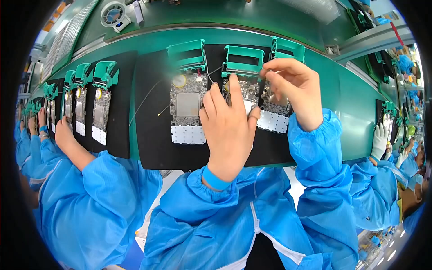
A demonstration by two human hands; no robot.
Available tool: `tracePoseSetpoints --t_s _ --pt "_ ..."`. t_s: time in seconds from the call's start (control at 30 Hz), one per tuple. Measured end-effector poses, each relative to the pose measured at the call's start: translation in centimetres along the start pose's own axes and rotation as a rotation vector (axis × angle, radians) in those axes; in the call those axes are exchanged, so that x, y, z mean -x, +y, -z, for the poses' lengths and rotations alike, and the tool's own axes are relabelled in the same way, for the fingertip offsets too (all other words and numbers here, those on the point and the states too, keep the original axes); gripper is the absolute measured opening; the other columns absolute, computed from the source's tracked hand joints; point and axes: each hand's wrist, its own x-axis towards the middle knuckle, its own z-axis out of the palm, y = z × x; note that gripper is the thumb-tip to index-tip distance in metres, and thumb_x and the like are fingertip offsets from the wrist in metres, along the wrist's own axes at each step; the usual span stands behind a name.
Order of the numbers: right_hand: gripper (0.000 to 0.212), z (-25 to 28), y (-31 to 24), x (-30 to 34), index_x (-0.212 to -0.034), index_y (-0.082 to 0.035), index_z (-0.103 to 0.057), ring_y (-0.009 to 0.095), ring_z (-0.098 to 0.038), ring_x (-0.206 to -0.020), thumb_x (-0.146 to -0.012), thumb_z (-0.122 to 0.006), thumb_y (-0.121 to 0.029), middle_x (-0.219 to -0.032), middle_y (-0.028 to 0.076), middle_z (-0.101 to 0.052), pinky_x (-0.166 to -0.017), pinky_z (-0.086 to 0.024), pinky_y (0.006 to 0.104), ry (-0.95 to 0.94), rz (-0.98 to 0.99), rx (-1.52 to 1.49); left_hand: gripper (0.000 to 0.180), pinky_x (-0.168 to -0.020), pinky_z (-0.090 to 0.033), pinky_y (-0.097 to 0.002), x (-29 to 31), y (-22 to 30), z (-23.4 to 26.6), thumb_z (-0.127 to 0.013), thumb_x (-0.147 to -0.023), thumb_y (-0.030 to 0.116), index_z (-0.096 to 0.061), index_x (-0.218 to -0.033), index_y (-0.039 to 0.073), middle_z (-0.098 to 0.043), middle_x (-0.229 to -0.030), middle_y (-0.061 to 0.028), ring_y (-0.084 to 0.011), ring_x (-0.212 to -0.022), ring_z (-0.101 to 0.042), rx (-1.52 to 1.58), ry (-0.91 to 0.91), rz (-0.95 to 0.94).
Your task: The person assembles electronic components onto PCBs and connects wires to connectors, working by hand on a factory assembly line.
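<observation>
Three circuit boards, each with a green plastic frame at its far end, lie side by side on a black mat [153, 150]. My left hand [229, 128] rests with spread fingers over the middle circuit board [246, 87], its longest finger reaching the middle frame [243, 67]. Thumb and fingers of my right hand [299, 90] are pinched together at that frame's right side, above the right circuit board [273, 120]; anything between them is too small to make out. Left of my left hand is the left circuit board [187, 104], with a metal shield and a white dotted section.
A thin loose wire [145, 97] crosses the mat's left side. More boards with green frames [104, 74] lie on a second mat by a co-worker's hand [66, 135]. At right, a gloved hand [380, 137] touches another board. A small fan [113, 15] stands at the back.
</observation>
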Motion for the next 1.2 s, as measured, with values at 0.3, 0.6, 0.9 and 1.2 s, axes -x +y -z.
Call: tracePoseSetpoints --t_s 0.3,0.6,0.9,1.2 --pt "0.018 0.6 0.2 -0.1 -0.100 -0.001 -0.062 0.005 -0.051 -0.058 -0.082 -0.059 -0.003 -0.084 0.005 -0.064 -0.048 -0.044 0.0193 -0.012 -0.033 0.039 0.074 -0.079 -0.046 -0.0378 -1.9 -1.0 -0.4 -0.066 -0.069 -0.003 -0.029 -0.131 0.006 -0.049 -0.108 -0.0190 -0.0301 -0.096 -0.055 0.658 -0.037 0.234" --pt "0.016 0.8 0.2 -0.7 -0.099 0.000 -0.062 0.008 -0.055 -0.062 -0.083 -0.058 -0.002 -0.081 0.007 -0.061 -0.051 -0.045 0.0208 -0.022 0.087 -0.069 0.059 -0.068 -0.046 -0.0247 -2.0 -1.3 -0.4 -0.059 -0.081 0.001 -0.029 -0.132 0.009 -0.057 -0.093 -0.0114 -0.0153 -0.083 -0.058 1.031 -0.171 0.290" --pt "0.014 0.5 0.4 -1.8 -0.096 0.001 -0.061 0.008 -0.055 -0.057 -0.083 -0.059 -0.002 -0.084 0.006 -0.062 -0.047 -0.043 0.0195 -0.019 0.146 0.150 0.048 -0.072 -0.045 -0.0237 -2.7 -1.8 -1.0 -0.060 -0.081 0.004 -0.039 -0.124 0.006 -0.054 -0.094 -0.0079 -0.0126 -0.086 -0.055 1.070 -0.077 0.211" --pt "0.010 0.6 -0.1 -2.2 -0.090 -0.003 -0.065 0.008 -0.057 -0.068 -0.081 -0.060 -0.003 -0.086 0.003 -0.064 -0.046 -0.044 0.0202 -0.177 0.268 0.390 0.036 -0.066 -0.044 -0.0226 -3.1 -1.5 -0.8 -0.061 -0.080 0.002 -0.047 -0.114 0.004 -0.053 -0.086 -0.0054 -0.0100 -0.077 -0.053 1.147 -0.049 0.238"
